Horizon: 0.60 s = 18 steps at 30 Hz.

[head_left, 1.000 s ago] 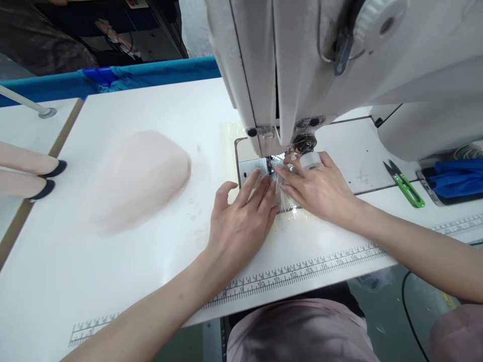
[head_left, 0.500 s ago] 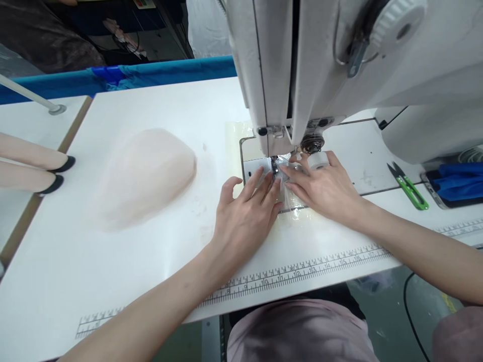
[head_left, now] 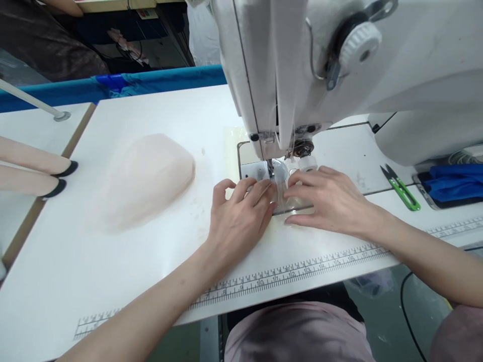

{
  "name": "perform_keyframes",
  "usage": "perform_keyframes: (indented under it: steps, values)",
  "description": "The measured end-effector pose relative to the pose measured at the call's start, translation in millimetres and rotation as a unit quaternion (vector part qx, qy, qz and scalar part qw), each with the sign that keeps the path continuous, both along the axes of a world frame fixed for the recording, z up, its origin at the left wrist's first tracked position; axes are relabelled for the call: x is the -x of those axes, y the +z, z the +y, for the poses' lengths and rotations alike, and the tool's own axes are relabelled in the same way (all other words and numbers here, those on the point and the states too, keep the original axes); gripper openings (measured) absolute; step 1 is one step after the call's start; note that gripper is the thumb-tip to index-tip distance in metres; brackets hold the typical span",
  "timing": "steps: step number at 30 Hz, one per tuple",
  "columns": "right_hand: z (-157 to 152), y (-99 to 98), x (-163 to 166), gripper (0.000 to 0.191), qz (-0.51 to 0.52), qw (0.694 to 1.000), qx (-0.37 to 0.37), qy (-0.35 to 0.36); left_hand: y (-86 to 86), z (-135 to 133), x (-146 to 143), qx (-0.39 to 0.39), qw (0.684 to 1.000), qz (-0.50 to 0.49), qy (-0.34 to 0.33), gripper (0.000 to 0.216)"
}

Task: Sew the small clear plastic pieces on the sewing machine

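At the needle of the white sewing machine (head_left: 260, 75), a thin see-through piece of material (head_left: 280, 193) lies near the presser foot (head_left: 270, 168). My left hand (head_left: 239, 221) is left of it, fingers bent and closed together at the material's edge; the fingertips partly hide what they hold. On the other side, my right hand (head_left: 328, 201) rests with bent fingers and the thumb apart, its fingertips by the same material. A pale sheer pile of fabric (head_left: 151, 176) sits on the white table to the left.
Green thread snips (head_left: 402, 188) lie right of the machine bed, beside a phone (head_left: 426, 191) with blue cloth (head_left: 456, 181) on it. A printed ruler (head_left: 271, 280) runs along the front edge. Two padded pale rods (head_left: 35, 156) reach in from the left.
My right hand has drawn back from the needle, towards me, and its thumb and fingers are farther apart. My left fingers have bent more and pulled slightly back from the presser foot.
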State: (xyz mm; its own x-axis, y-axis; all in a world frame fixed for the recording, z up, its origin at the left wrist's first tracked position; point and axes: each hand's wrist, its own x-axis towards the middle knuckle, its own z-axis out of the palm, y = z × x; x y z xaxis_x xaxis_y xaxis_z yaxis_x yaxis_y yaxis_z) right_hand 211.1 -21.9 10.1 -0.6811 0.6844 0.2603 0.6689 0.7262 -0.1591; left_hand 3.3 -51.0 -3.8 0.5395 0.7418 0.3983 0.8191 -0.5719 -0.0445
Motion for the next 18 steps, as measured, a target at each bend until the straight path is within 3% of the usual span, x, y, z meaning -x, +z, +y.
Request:
perform_keyframes:
  steps: [2,8,13,16,18]
  values:
    - [-3,4.6,0,0.012,-0.007,0.998,0.060,-0.007,3.8,1,2,0.036,0.999,-0.022,-0.009,0.030]
    - [-1,7.4,2,0.020,0.080,0.987,0.133,-0.051,8.5,18,2,0.136,0.988,-0.051,-0.042,0.034]
    - [5,-3.5,3,0.021,0.101,0.992,0.063,-0.038,8.5,28,1,0.156,0.975,-0.156,-0.008,0.025]
    - [10,-10.6,5,0.020,0.088,0.994,-0.015,-0.062,15.2,30,3,0.184,0.968,-0.172,0.011,0.024]
    - [13,-12.8,6,0.029,0.092,0.991,-0.045,-0.085,19.3,32,4,0.199,0.964,-0.174,0.010,0.025]
